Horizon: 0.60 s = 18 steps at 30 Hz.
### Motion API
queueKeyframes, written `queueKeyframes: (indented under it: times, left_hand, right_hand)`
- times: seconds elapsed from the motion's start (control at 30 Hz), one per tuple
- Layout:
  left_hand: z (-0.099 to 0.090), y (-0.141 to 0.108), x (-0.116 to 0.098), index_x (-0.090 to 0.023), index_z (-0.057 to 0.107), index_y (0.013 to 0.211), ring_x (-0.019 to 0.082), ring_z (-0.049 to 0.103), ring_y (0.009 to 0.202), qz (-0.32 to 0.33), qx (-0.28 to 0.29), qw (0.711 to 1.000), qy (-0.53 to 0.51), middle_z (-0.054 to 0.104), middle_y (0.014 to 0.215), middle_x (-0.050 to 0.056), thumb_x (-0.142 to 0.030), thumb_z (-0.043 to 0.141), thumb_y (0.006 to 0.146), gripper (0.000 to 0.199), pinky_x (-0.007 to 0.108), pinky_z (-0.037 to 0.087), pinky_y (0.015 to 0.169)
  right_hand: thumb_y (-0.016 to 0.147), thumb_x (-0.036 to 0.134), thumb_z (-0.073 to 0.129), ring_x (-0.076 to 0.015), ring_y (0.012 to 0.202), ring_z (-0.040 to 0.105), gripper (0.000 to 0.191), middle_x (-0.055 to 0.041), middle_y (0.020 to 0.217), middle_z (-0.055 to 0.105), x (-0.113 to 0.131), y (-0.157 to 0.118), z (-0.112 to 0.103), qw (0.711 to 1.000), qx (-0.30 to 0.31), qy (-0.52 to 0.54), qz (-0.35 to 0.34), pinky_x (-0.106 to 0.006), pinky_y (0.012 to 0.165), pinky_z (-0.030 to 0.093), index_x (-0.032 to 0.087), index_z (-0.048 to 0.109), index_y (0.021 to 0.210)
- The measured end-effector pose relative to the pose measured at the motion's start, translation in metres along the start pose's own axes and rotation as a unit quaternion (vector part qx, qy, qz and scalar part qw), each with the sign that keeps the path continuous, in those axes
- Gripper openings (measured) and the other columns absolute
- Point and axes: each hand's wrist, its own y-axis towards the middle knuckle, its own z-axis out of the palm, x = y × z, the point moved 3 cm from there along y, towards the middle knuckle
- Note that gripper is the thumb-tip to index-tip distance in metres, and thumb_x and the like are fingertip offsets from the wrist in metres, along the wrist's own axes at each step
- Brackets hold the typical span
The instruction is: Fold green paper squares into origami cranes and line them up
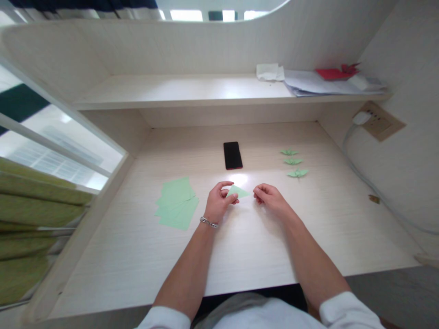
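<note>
From the head cam: my left hand (218, 201) has the paper (239, 191) pinched, thumb on top, above the counter (247, 256). Its long axis runs roughly sideways, pointy end aimed at my right hand (270, 198), which is just past that tip, not touching. Right fingertips are bunched together, nothing visible between them. Left's obviously nearer.

Left hand (219, 200) and right hand (271, 197) face each other, a small gap between them.
Both forearms angle inward from the body. The left hand's thumb (232, 198) points right in a pinch, its index finger (225, 184) arched above. The right hand's thumb and index finger meet at the tips, the other fingers curled beneath.
</note>
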Motion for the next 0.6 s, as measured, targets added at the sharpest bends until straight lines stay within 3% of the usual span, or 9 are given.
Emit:
queueKeyframes:
  times: [0.13, 0.3, 0.43, 0.6]
  left_hand:
    - [0.0030, -0.0003, 0.0024, -0.013, 0.053, 0.109, 0.016, 0.066, 0.057, -0.011, 0.008, 1.000, -0.004, 0.068, 0.068, 0.002, -0.030, 0.078, 0.062, 0.055, 0.026, 0.054, 0.058]
    - [0.0067, -0.0016, 0.0054, -0.012, 0.057, 0.100, 0.018, 0.068, 0.063, -0.043, 0.043, 0.998, -0.015, 0.069, 0.072, 0.005, -0.033, 0.078, 0.065, 0.046, 0.032, 0.057, 0.065]
    - [0.0069, -0.0010, 0.0067, -0.014, 0.059, 0.092, 0.019, 0.067, 0.065, -0.059, 0.026, 0.998, -0.022, 0.066, 0.069, 0.004, -0.041, 0.071, 0.072, 0.036, 0.035, 0.058, 0.064]
    - [0.0036, 0.0025, 0.0063, -0.014, 0.063, 0.077, 0.014, 0.059, 0.067, 0.009, -0.010, 0.997, 0.070, 0.063, 0.072, 0.002, -0.038, 0.069, 0.074, 0.025, 0.026, 0.052, 0.062]
  right_hand:
    - [0.081, 0.045, 0.057, -0.0124, 0.058, 0.052, 0.027, 0.0009, 0.067, 0.059, 0.0024, -0.0026, 0.0086, 0.998, 0.044, -0.041, -0.021, -0.025, 0.057, 0.041, 0.018, 0.058, 0.077]
    - [0.081, 0.039, 0.056, -0.0121, 0.054, 0.048, 0.022, 0.0026, 0.060, 0.055, 0.0027, -0.0044, 0.0071, 0.996, 0.031, -0.077, -0.036, -0.025, 0.053, 0.037, 0.019, 0.057, 0.073]
    - [0.081, 0.037, 0.057, -0.0121, 0.054, 0.048, 0.021, 0.0023, 0.061, 0.056, 0.0023, -0.0046, 0.0054, 0.995, 0.034, -0.088, -0.035, -0.025, 0.054, 0.037, 0.019, 0.057, 0.073]
    - [0.080, 0.037, 0.057, -0.0133, 0.059, 0.052, 0.019, 0.0002, 0.066, 0.059, 0.0028, -0.0046, 0.0097, 0.995, 0.055, -0.084, -0.021, -0.025, 0.058, 0.040, 0.017, 0.060, 0.077]
